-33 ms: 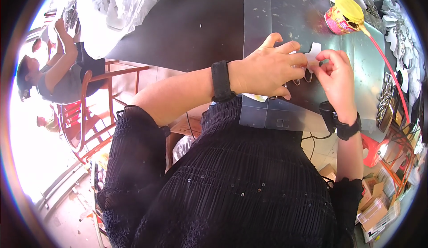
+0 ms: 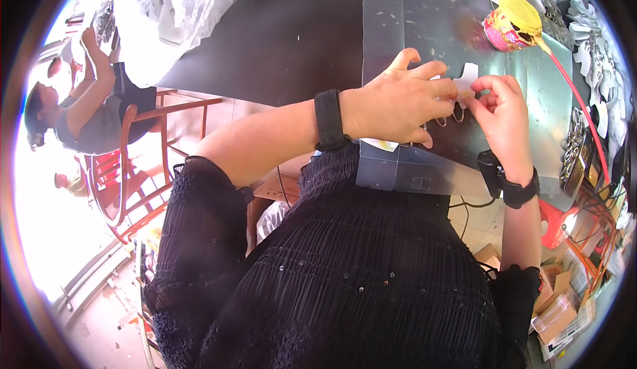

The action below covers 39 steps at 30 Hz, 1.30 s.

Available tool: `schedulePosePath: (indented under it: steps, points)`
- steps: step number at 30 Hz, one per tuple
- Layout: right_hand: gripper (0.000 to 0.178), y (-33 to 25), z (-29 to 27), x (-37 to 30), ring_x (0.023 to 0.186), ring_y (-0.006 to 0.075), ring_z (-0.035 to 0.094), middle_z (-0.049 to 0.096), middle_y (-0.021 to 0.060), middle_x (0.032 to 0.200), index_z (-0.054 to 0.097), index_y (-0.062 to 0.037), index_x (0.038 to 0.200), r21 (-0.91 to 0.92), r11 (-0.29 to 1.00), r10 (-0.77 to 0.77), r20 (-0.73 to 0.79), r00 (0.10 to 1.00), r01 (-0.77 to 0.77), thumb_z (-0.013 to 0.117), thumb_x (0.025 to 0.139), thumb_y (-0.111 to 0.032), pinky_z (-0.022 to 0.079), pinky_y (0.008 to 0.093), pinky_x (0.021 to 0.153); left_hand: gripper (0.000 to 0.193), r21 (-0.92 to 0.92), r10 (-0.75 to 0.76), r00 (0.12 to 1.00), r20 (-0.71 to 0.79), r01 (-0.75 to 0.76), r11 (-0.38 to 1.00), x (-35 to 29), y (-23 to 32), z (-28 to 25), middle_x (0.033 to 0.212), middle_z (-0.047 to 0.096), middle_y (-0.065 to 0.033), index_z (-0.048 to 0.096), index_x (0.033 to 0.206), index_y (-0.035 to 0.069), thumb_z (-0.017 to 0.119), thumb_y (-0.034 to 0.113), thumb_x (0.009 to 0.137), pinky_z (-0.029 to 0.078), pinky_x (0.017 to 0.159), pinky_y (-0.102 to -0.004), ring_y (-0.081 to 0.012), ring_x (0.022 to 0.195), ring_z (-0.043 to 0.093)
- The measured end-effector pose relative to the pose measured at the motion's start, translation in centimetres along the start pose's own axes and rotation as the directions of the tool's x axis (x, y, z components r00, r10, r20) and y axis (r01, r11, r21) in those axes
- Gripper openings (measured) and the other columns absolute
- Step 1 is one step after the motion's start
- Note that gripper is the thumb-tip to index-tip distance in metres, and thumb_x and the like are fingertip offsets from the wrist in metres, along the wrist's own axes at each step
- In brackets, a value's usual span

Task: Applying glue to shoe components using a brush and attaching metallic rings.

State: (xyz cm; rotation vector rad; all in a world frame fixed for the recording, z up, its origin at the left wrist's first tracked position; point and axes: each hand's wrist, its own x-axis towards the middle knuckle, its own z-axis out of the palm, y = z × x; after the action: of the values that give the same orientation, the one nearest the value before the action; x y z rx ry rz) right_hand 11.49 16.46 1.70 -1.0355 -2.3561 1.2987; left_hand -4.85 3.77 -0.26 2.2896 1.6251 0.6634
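My left hand (image 2: 405,102) is spread palm down over the dark table mat, fingers apart. Beneath its fingers lie small white pieces, mostly hidden, and a thin metal ring (image 2: 442,122) shows by the fingertips. Just right of those fingertips is a flat white cut-out piece (image 2: 468,75), with another metal ring (image 2: 458,114) below it. The thumb and forefinger of my right hand (image 2: 501,113) pinch together at the right edge of this piece. A partly covered white and yellow sheet (image 2: 380,145) lies below my left wrist.
Beyond my right hand stands a yellow-lidded tub (image 2: 511,25) with a red tube (image 2: 579,93) running from it. Metal rings (image 2: 573,145) are heaped at the right edge. A clear plastic bag (image 2: 179,17) sits far left, past which a person (image 2: 79,103) sits near a chair (image 2: 133,143).
My right hand and wrist have shifted very slightly to the right. My left hand stays in place.
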Motion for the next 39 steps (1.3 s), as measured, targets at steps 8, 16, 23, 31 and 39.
schedulePosePath:
  steps: [8,16,23,31,39]
  points:
    - [0.010,0.2,-0.4,0.4,0.067,0.0153,0.053,0.048,0.0070,0.087,0.062,-0.0011,0.081,-0.169,0.981,-0.076,0.133,0.988,0.098,0.068,0.075,-0.002,0.044,0.0284,0.062,0.044,0.001,0.013,1.000,-0.019,-0.013,1.000,0.1,0.0,-0.1,0.113,0.053,0.0017,0.063,0.099,0.013,0.078,0.032,0.062,0.031,0.093,-0.0493,-0.0210,0.115,0.042]
    - [0.008,1.7,0.2,0.5,0.076,0.0248,0.053,0.048,0.0104,0.092,0.057,0.0009,0.079,-0.160,0.977,-0.117,0.155,0.981,0.142,0.065,0.077,-0.001,0.044,0.0318,0.066,0.041,0.000,0.004,1.000,-0.004,-0.004,1.000,0.0,0.1,0.0,0.113,0.052,0.0019,0.064,0.096,0.014,0.078,0.031,0.062,0.031,0.092,-0.0497,-0.0202,0.115,0.042]
    - [0.011,1.9,1.1,0.5,0.083,0.0298,0.056,0.050,0.0139,0.097,0.054,0.0027,0.076,-0.219,0.972,-0.081,0.029,0.996,0.085,0.063,0.077,-0.003,0.046,0.0349,0.072,0.038,0.002,0.011,1.000,-0.011,-0.011,1.000,-0.1,0.1,0.1,0.113,0.052,0.0021,0.063,0.093,0.014,0.078,0.030,0.062,0.030,0.092,-0.0506,-0.0203,0.116,0.041]
    - [0.011,2.0,1.3,0.7,0.084,0.0305,0.055,0.051,0.0149,0.094,0.055,0.0020,0.074,-0.258,0.962,-0.089,-0.002,0.996,0.085,0.064,0.074,-0.004,0.046,0.0356,0.072,0.040,0.009,0.012,1.000,0.006,-0.013,1.000,-0.1,0.1,0.0,0.113,0.051,0.0014,0.063,0.094,0.015,0.079,0.030,0.061,0.030,0.092,-0.0499,-0.0203,0.116,0.042]
    - [0.011,2.0,1.0,0.8,0.095,0.0333,0.050,0.049,0.0127,0.102,0.058,-0.0038,0.074,-0.467,0.874,-0.166,-0.032,0.986,0.132,0.068,0.072,-0.007,0.042,0.0386,0.083,0.045,0.003,-0.001,0.999,0.053,0.001,1.000,-0.1,0.3,-0.3,0.117,0.051,0.0012,0.063,0.099,0.013,0.079,0.030,0.061,0.029,0.095,-0.0483,-0.0206,0.118,0.042]
